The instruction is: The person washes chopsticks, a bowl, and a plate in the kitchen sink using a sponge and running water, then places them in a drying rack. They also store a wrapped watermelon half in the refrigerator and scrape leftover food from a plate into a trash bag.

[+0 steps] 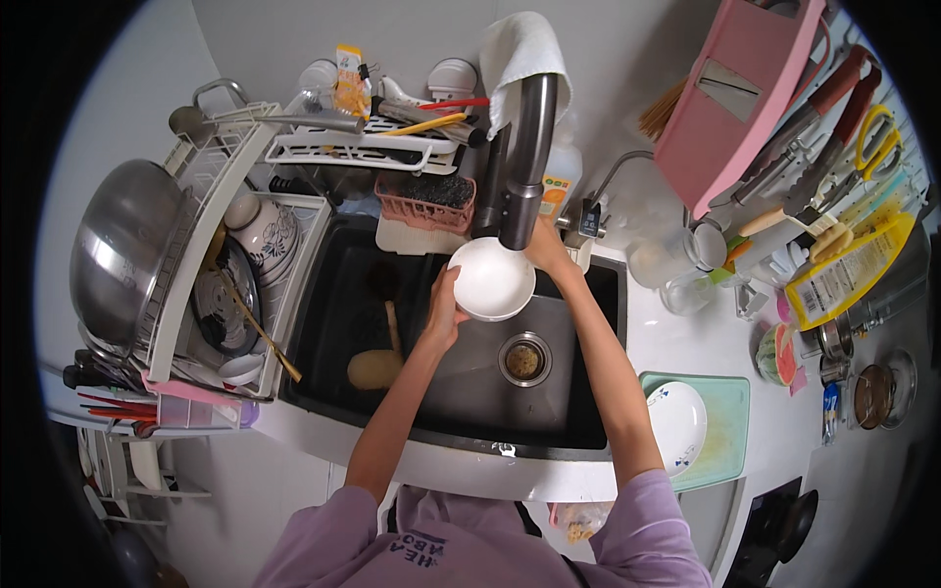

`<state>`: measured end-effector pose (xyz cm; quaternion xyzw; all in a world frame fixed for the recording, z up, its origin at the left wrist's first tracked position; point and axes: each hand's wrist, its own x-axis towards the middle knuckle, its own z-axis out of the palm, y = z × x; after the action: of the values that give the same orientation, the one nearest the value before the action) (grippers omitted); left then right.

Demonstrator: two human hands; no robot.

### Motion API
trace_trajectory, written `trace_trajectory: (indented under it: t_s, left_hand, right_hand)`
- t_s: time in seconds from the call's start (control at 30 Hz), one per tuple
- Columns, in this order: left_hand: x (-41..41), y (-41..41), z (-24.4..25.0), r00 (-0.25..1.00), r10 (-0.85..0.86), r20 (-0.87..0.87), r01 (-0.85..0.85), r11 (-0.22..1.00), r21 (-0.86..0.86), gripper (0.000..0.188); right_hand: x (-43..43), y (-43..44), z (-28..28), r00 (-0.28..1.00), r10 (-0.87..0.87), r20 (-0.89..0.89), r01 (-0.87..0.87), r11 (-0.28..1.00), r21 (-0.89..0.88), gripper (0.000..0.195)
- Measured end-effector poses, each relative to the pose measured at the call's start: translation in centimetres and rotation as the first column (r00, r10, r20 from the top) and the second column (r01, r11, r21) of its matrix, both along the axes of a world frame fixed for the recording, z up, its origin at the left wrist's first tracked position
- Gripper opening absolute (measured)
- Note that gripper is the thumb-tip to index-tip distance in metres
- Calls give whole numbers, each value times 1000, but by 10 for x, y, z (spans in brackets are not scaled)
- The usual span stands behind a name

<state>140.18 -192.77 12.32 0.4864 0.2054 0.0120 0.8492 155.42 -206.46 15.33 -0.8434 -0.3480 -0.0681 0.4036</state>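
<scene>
My left hand point(442, 307) grips the left rim of a white bowl point(494, 283), with the thumb on the rim. The bowl is held over the dark sink point(470, 375), its inside facing up, right below the mouth of the dark metal faucet point(527, 195). My right hand point(545, 248) reaches past the right side of the faucet, near the foot of a bottle with an orange label point(560, 176). Its fingers are hidden behind the spout, so what they touch cannot be told. A white cloth point(526, 48) hangs over the faucet's top.
A dish rack point(206, 228) with bowls and a steel basin point(125, 253) borders the sink's left. A wooden-handled brush or ladle point(382, 360) lies in the left sink area. To the right, a plate point(678, 426) rests on a green cutting board point(724, 441). A pink sponge basket point(426, 206) stands behind.
</scene>
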Motion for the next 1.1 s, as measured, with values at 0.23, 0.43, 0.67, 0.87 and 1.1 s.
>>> trace_trajectory:
  t_s: [0.23, 0.43, 0.67, 0.87, 1.1]
  left_hand:
    - [-9, 0, 4, 1000, -25, 8, 25, 1000, -18, 55]
    - [-12, -4, -3, 999, -45, -4, 45, 999, 1, 52]
    - [-17, -7, -5, 997, -66, -26, 66, 998, -3, 49]
    - [-20, -8, -7, 996, -90, -19, 89, 995, -47, 50]
    - [-17, -1, -22, 989, -141, -39, 139, 989, -49, 57]
  right_hand:
    - [3, -9, 1, 987, 113, -114, -111, 994, 20, 18]
    - [-12, -19, 11, 990, -7, -142, 5, 1000, -10, 16]
    - [-10, -25, 2, 962, -127, -240, 119, 992, -47, 18]
    - [-13, -20, -1, 962, -137, -235, 142, 990, 4, 17]
    - [-20, -26, -11, 564, -79, -822, 157, 988, 13, 46]
